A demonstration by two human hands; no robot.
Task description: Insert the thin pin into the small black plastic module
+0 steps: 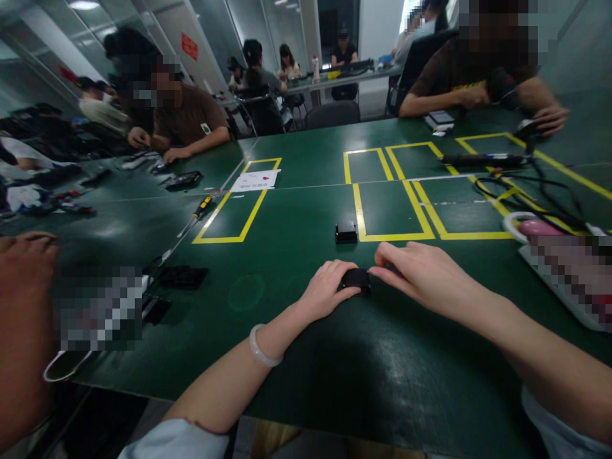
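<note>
My left hand [329, 288], with a pale bangle [262, 347] on its wrist, grips a small black box-shaped part [356, 278] on the green table. Close to that part's right end is my right hand [415, 271], its thumb and index finger pinched together. Whatever sits between those fingertips is too small to make out. A second black part [345, 233], similar in size with a glossy top, stands just beyond my hands, beside a yellow tape outline.
Yellow tape rectangles [394, 237] mark the table. A screwdriver [203, 206] and paper sheet [255, 180] lie left of centre. At right are cables [540, 191] and a pale tray [549, 280]. Another person's arm [23, 344] is at far left; co-workers sit opposite.
</note>
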